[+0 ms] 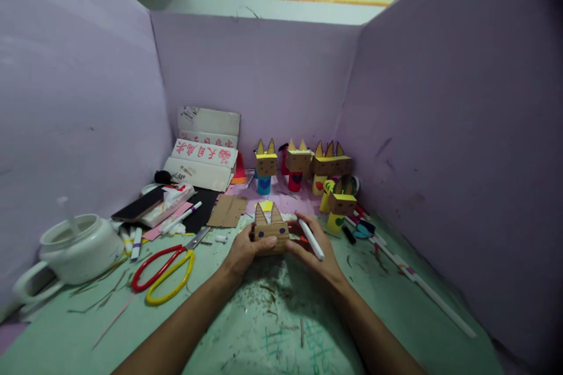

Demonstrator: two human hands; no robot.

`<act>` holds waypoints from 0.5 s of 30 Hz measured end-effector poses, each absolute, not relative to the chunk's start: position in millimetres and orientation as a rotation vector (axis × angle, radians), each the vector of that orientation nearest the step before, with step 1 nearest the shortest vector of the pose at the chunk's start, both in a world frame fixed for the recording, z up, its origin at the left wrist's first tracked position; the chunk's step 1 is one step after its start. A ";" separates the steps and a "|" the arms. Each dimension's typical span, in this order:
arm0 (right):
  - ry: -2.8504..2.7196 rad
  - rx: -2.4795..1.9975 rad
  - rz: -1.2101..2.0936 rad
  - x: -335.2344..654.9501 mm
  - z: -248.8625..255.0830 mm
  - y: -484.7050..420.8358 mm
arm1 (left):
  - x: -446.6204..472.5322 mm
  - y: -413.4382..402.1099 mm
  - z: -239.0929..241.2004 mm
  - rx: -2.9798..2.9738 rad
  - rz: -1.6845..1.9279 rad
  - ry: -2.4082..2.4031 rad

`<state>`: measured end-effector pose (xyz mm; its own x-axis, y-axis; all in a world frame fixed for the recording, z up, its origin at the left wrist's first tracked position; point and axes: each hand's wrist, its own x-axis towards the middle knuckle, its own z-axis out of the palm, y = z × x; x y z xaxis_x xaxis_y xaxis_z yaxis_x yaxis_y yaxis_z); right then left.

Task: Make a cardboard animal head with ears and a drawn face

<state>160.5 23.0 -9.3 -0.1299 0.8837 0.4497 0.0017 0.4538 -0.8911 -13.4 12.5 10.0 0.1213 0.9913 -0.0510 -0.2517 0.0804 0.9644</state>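
Note:
Between my hands is a small cardboard animal head (279,231) with two pointed ears and two dark blue eyes facing me. My left hand (246,249) grips its left side, the thumb lying across the front. A white marker (311,240) rests in my right hand (323,249), slanting down toward me. The right fingertips are at the head's right edge; whether they press on it I cannot tell. Just behind the head lies a piece of yellow paper (264,206). A flat piece of brown cardboard (227,211) is to its left.
Finished-looking cardboard animal figures, including a blue-bodied one (264,184) and a red-bodied one (295,181), stand behind. Red-and-yellow-handled scissors (169,272) and a white teapot-like jar (83,249) are at left. A long white stick (440,299) lies right. Purple panels (259,70) enclose the table.

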 end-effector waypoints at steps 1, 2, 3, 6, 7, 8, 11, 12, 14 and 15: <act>-1.521 -0.790 0.967 159.8 -10.4 23.6 | -14.6 12.2 10.0 1.033 1.194 0.951; -1.531 -0.775 0.988 159.1 -11.4 24.2 | -15.7 12.0 10.0 1.046 1.193 0.927; -1.539 -0.764 0.995 158.3 -12.0 24.7 | -16.8 12.0 9.8 1.062 1.188 0.894; -1.551 -0.750 0.980 156.8 -12.9 25.7 | -18.7 12.8 8.7 1.115 1.182 0.811; -1.556 -0.747 0.975 156.6 -13.2 25.9 | -18.9 13.2 8.3 1.129 1.191 0.823; -1.557 -0.747 0.972 156.6 -13.5 26.1 | -18.8 13.7 7.7 1.139 1.206 0.852; -1.531 -0.774 0.992 155.6 -15.3 26.5 | -17.8 15.3 6.5 1.150 1.246 0.951; -1.514 -0.789 1.000 154.8 -15.8 26.6 | -17.3 15.9 6.3 1.149 1.258 0.968; -1.478 -0.805 1.009 152.3 -15.9 27.0 | -15.7 17.1 6.0 1.145 1.279 0.986; -1.466 -0.802 1.013 151.1 -15.1 27.3 | -14.8 17.7 5.8 1.140 1.289 0.995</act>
